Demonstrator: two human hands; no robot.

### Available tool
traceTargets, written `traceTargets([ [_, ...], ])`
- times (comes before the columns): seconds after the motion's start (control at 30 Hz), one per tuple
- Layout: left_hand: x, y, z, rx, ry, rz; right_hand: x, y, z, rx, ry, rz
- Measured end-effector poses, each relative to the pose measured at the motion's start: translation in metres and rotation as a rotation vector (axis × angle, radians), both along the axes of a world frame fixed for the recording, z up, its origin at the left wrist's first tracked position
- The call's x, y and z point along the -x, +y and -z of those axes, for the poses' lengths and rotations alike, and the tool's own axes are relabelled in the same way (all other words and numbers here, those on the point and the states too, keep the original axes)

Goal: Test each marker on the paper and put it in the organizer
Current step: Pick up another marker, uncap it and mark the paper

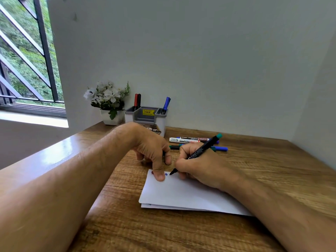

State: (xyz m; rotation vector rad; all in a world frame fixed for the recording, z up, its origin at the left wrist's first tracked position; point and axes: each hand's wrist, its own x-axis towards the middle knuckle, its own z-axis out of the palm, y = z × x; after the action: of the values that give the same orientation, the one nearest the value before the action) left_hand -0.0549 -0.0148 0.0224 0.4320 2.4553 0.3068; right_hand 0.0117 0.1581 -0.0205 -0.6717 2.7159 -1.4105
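A right hand (198, 166) pinches a light, rigid black green-capped marker (201, 151) low on its barrel, tip just beyond the fingers over thin white paper (181, 193) pinned by a left hand's (152, 148) thumb.

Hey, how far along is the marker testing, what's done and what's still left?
Partly done. Three markers already stand in the organizer: a red and a black one on its left, a blue one on its right, and small scribbles show on the paper. In hand: the right hand holds a green-capped marker with its tip at the paper, while the left hand steadies the sheet. Left: several loose markers lying behind the hands.
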Motion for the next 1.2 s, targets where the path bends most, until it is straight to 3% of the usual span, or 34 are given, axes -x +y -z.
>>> traceTargets([
  [1.2,-0.0048,0.0019,-0.0023,0.012,0.006,0.002,0.0009,0.0002,-0.0018,0.015,-0.029,-0.015],
])
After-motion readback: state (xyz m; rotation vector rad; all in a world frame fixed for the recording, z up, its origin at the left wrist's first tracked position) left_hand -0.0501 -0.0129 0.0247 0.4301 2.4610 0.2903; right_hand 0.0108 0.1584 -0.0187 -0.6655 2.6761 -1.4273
